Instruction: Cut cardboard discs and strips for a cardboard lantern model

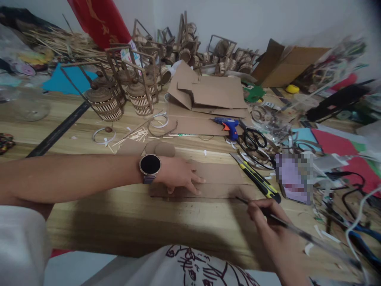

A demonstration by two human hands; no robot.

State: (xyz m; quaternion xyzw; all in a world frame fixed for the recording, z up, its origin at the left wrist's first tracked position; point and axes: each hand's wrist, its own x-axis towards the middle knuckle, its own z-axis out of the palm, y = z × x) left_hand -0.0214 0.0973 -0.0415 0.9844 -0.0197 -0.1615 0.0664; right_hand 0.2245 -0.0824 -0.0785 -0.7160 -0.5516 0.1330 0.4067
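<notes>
My left hand, with a round watch on its wrist, lies with fingers spread on a flat strip of brown cardboard. A crease or edge runs along the strip's length. In my right hand is a long, slim, dark pen-like tool, its fingers closed round it. The narrow tip is at the right end of the strip; whether it touches the cardboard I cannot tell. Just beyond the strip lies a yellow and black utility knife. Round cardboard discs are beside my left wrist.
A blue glue gun and black scissors lie past the knife. Folded cardboard and small slatted baskets stand further back. A phone, scraps and a white cable crowd the right side.
</notes>
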